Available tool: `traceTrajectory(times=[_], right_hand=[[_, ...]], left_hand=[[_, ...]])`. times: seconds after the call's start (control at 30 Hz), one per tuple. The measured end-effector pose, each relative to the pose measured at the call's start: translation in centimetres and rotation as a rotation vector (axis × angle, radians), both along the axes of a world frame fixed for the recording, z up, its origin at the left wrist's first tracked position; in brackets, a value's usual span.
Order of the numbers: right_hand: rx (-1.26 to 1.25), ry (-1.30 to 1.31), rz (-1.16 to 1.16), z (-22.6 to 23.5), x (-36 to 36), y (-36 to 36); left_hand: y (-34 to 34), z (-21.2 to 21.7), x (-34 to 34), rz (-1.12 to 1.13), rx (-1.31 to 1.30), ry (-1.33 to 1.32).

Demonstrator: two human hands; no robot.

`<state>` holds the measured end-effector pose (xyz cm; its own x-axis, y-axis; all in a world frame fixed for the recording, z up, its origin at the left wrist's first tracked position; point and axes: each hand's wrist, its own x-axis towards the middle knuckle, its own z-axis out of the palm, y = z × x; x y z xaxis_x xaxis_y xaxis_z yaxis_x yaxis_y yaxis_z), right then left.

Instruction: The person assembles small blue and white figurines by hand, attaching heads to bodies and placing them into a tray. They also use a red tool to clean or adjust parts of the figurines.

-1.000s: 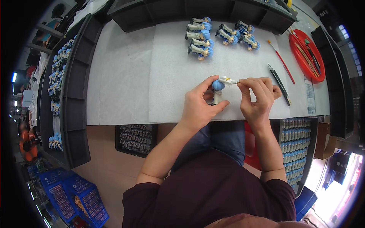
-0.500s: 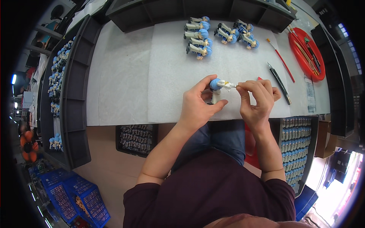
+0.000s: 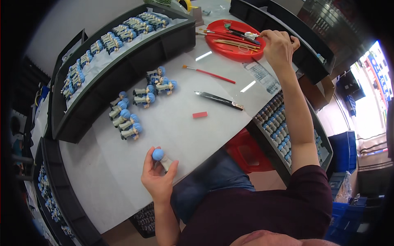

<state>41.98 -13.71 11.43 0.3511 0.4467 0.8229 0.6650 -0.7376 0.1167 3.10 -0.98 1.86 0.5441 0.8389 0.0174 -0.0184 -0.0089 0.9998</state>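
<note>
My left hand (image 3: 158, 180) is closed around a small figurine with a smooth blue head (image 3: 158, 154) and pale body, just above the table's front edge. Its fingers and thumb grip it from both sides. At the right rim of the red tray my right hand (image 3: 280, 48) is raised, fingers pinched. A small white wad (image 3: 251, 35) sticks out from those fingertips over the tray, seemingly on a thin stick; the fingers hide most of it. Several blue-haired figurines (image 3: 141, 98) lie in two groups on the white sheet beyond my left hand.
The red tray (image 3: 230, 52) holds brushes and wooden sticks. A red brush (image 3: 211, 75), a black craft knife (image 3: 219, 100) and a pink block (image 3: 200, 115) lie on the table. Dark crates of figurines stand behind (image 3: 135, 61), at left (image 3: 61, 184) and below right (image 3: 283, 145).
My right hand has moved away from the figurine, up and right to the red tray, with the white wad. My left hand keeps the figurine. The head view has turned to the right.
</note>
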Motion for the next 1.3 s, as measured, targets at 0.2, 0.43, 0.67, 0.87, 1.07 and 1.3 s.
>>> traceTrajectory(times=[0.2, 0.43, 0.67, 0.87, 1.07, 1.3], right_hand=[[-0.477, 0.064, -0.053, -0.9, 4.8, 1.7], [-0.712, 0.132, 0.002, -2.6, 6.5, 3.9], [-0.736, -0.024, 0.060, -4.3, 7.7, 3.5], [-0.694, -0.065, 0.063, -3.1, 7.5, 3.0], [-0.506, -0.061, 0.020, 0.0, 5.3, 3.3], [-0.098, 0.353, 0.480, -0.6, -8.7, 1.9]], left_hand=[[0.2, -0.3, -0.2, 0.008, 0.022, 0.019], [0.3, -0.3, -0.5, 0.027, 0.001, 0.046], [0.2, -0.1, -0.4, 0.025, 0.015, 0.090], [0.3, 0.0, -0.1, 0.017, -0.001, 0.090], [0.4, -0.3, -0.9, 0.029, 0.008, 0.052], [1.0, -0.5, 0.0, -0.057, 0.115, 0.085]])
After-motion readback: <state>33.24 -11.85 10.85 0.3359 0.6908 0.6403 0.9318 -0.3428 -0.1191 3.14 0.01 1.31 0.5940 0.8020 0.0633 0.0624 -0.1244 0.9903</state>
